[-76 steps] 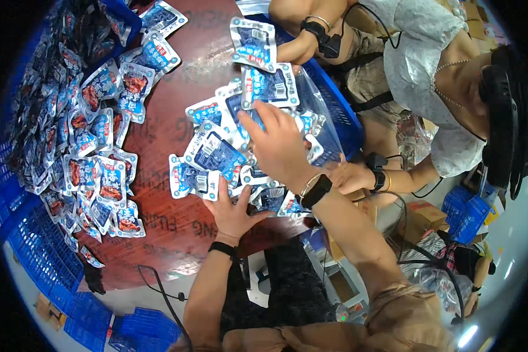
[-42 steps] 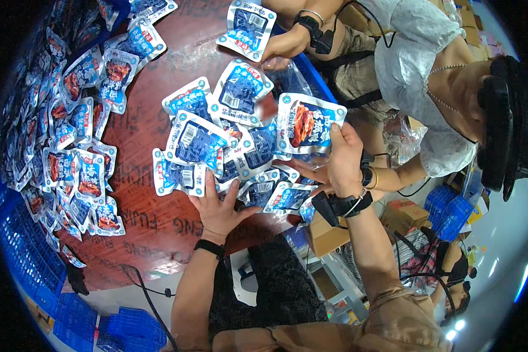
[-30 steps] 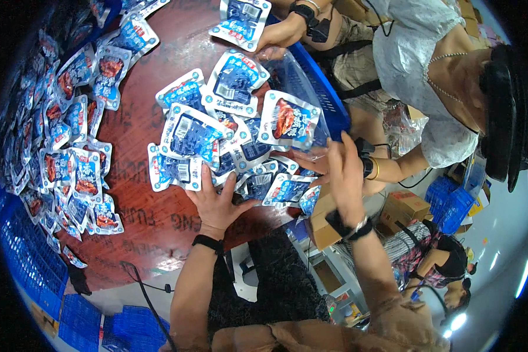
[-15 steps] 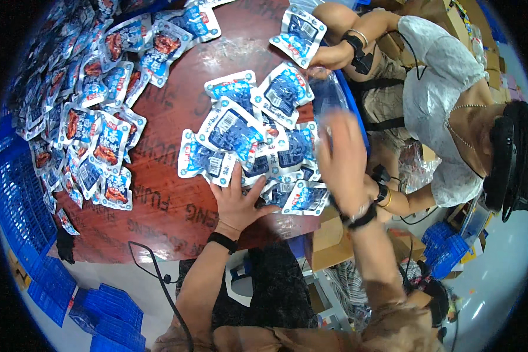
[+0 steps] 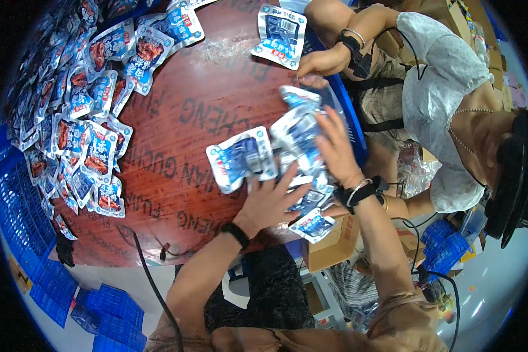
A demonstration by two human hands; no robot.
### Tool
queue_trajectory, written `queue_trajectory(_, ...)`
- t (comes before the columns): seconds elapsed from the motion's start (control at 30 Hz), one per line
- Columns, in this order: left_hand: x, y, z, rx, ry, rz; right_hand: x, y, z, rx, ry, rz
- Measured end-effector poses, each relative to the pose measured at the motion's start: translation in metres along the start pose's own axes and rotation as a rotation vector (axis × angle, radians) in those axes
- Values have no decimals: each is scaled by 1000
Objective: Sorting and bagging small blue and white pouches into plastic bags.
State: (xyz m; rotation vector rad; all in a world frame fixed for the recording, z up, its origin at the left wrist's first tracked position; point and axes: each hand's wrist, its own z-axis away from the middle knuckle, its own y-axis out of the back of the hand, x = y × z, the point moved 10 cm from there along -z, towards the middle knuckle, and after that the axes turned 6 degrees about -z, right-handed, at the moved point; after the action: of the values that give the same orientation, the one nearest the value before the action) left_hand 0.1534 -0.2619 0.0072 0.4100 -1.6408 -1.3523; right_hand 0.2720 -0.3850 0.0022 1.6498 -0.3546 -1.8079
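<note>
Packets (image 5: 299, 146) lay heaped near table (image 5: 176, 170) edge under your palms. Your left hand (image 5: 268, 202), fingers spread, pinned pile flat. Your right hand (image 5: 336, 149), fingers apart, pressed top. Beyond, co-worker's hand (image 5: 320, 61) gripped another packet (image 5: 280, 35).

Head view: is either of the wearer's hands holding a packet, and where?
Neither clearly grips one. The left hand lies flat on the packet pile; the right hand rests on top, fingers spread.

Two people sit at one round table (image 5: 176, 146) strewn with dozens of blue-and-white snack packets (image 5: 240, 164).
</note>
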Motion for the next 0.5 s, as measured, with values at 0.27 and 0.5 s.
queue_trajectory(0.27,21,21,-100,11,-397,-7,-22,55,-11,-118,-299,667)
queue_trajectory(0.5,25,65,-50,36,-416,183,22,-5,6,40,23,523)
